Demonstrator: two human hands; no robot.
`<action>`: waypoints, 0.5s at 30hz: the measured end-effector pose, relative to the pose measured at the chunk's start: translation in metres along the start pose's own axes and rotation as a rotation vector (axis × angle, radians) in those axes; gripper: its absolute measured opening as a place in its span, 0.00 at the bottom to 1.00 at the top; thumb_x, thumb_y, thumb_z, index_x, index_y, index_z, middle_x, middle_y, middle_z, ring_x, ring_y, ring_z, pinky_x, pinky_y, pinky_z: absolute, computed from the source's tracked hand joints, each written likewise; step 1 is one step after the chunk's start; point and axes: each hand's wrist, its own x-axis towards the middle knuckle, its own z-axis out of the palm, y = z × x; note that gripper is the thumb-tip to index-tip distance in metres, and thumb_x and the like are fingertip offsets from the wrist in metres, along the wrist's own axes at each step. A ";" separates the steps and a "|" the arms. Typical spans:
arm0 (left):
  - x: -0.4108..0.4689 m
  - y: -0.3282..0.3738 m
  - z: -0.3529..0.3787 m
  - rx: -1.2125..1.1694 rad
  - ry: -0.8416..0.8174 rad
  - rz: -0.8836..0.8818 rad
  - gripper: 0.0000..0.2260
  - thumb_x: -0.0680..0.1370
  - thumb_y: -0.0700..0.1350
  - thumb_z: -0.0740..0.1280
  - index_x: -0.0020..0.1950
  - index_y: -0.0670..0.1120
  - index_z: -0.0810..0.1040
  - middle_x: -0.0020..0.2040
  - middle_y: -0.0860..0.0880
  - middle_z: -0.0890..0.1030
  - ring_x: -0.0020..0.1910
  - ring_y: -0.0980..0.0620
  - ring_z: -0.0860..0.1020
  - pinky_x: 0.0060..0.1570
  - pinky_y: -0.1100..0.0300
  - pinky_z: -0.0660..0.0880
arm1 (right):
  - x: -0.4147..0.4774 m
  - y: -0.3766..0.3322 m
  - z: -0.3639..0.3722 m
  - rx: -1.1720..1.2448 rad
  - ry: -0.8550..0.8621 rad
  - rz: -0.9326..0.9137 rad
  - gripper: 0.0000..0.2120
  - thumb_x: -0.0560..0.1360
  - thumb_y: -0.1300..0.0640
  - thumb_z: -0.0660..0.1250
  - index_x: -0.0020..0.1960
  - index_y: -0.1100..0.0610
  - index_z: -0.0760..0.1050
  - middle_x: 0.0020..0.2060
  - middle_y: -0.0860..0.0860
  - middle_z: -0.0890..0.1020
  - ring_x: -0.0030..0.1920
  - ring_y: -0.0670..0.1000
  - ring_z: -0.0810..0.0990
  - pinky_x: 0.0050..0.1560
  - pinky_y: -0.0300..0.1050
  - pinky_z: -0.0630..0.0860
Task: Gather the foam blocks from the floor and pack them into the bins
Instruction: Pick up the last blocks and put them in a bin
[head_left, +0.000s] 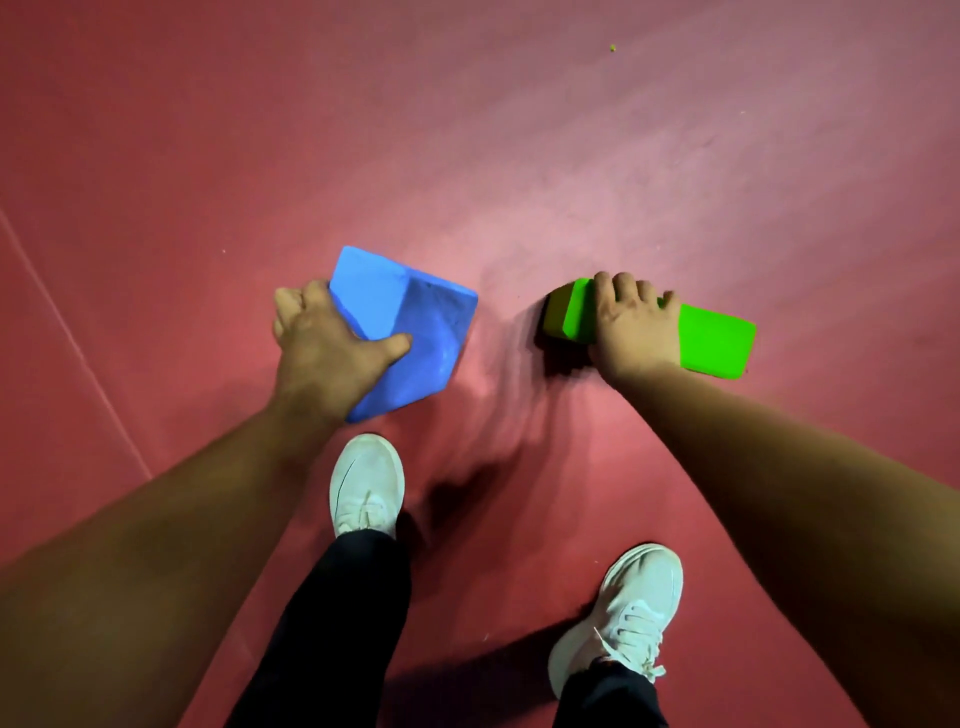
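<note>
A large blue foam block (415, 322) is tilted on one corner, just above the red floor mat. My left hand (322, 348) grips its left edge, thumb across the near face and fingers curled behind. To the right, a flat green foam block (717, 340) lies low over the mat. My right hand (631, 325) grips it across the middle, fingers curled over the far edge. No bin is in view.
The red floor mat (519, 156) stretches all around, with a seam (72, 343) running diagonally on the left. My two white shoes (366, 486) (623, 613) stand just behind the blocks. A tiny green speck (613, 48) lies far off.
</note>
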 end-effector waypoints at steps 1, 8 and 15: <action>-0.004 0.005 -0.001 -0.002 0.006 0.010 0.35 0.64 0.52 0.80 0.64 0.41 0.69 0.62 0.42 0.65 0.65 0.41 0.67 0.68 0.50 0.66 | -0.002 0.006 -0.003 -0.004 0.009 -0.021 0.32 0.67 0.54 0.73 0.67 0.59 0.65 0.60 0.57 0.74 0.59 0.61 0.74 0.59 0.58 0.69; -0.042 0.068 -0.028 0.045 0.059 0.054 0.33 0.64 0.51 0.78 0.63 0.41 0.68 0.63 0.42 0.65 0.65 0.40 0.65 0.63 0.48 0.68 | -0.055 0.042 -0.081 0.500 0.186 0.136 0.31 0.66 0.47 0.75 0.59 0.61 0.66 0.56 0.60 0.75 0.57 0.64 0.76 0.53 0.57 0.72; -0.112 0.181 -0.116 0.062 0.085 0.139 0.34 0.64 0.51 0.78 0.65 0.43 0.68 0.63 0.42 0.65 0.64 0.39 0.65 0.63 0.45 0.69 | -0.141 0.098 -0.226 0.892 0.378 0.252 0.29 0.65 0.50 0.76 0.56 0.61 0.67 0.54 0.59 0.75 0.58 0.62 0.74 0.57 0.58 0.73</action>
